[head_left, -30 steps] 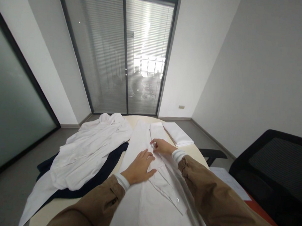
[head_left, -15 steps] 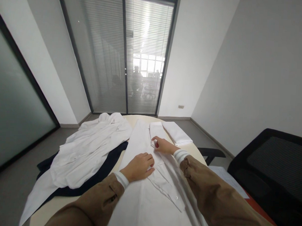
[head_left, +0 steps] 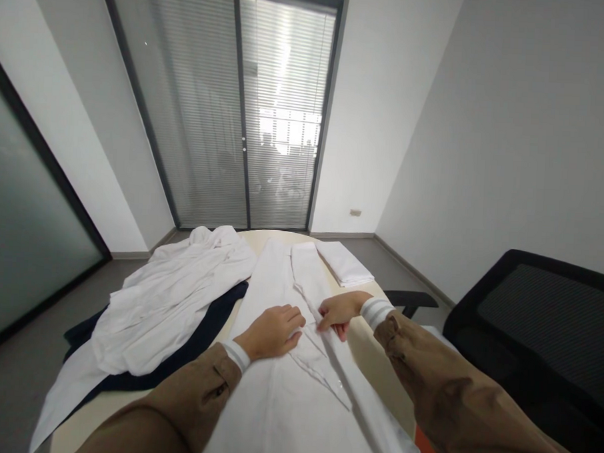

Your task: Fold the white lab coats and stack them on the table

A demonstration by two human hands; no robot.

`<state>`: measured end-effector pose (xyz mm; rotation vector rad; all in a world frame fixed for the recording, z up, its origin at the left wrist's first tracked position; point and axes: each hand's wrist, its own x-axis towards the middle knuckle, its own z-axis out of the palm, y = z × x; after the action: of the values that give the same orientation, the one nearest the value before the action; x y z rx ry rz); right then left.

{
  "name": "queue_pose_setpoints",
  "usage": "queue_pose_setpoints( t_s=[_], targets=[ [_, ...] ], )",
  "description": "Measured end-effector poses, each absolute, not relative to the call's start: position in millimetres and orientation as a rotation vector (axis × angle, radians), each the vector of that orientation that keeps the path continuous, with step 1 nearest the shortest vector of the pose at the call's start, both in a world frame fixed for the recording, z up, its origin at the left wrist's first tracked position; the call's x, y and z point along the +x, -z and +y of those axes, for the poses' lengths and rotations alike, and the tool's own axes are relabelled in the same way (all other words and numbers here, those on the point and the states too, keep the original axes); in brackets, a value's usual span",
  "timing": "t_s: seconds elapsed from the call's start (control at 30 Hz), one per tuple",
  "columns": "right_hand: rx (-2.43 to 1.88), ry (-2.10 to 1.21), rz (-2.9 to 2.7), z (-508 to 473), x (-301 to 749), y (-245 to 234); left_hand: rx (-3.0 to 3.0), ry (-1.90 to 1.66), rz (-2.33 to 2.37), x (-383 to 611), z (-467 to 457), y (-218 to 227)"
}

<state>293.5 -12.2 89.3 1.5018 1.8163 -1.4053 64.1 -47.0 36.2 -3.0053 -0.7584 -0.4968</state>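
A long white coat [head_left: 279, 399] lies lengthwise down the table, one sleeve [head_left: 320, 367] laid back over it with its buttoned cuff end towards me. My left hand [head_left: 276, 331] rests on the cloth beside that sleeve, palm down, fingers loosely bent and not gripping. To its right, my right hand [head_left: 339, 313] pinches the coat's right side edge between thumb and fingers. A fold runs from that pinch down towards the near end. The fingertips under the cloth are partly hidden.
Left of the coat, rumpled white garments [head_left: 173, 301] lie over a dark navy cloth [head_left: 197, 345]. At the far right of the round table [head_left: 371, 350] sits a folded white cloth [head_left: 345, 263]. A black mesh chair [head_left: 538, 330] stands close on the right, its armrest near the table.
My right hand has moved nearer and outward, from the upper sleeve area to the coat's right edge, drawing that edge inward and baring tabletop. My left hand stays nearly in place.
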Motion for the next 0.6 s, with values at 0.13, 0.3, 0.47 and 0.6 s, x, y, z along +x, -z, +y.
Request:
queue_pose_setpoints(
  t_s=[0.13, 0.3, 0.47, 0.6],
  targets=[
    [1.414, 1.823, 1.789, -19.8, 287.4, -83.2, -2.96, 0.661, -0.963, 65.7, -46.5, -32.3],
    [1.338, 1.618, 1.719, -22.1, 293.3, -90.2, -2.998, 0.593, -0.902, 67.8, -45.6, -30.6],
    [1.268, 1.297, 1.653, -31.0, 287.8, -94.0, -3.034, 0.591, -0.925, 68.4, -47.2, -30.8],
    [1.214, 1.376, 1.739, -38.2, 272.7, -94.8, -3.063, 0.738, -1.114, 67.1, -45.7, -28.1]
  ],
)
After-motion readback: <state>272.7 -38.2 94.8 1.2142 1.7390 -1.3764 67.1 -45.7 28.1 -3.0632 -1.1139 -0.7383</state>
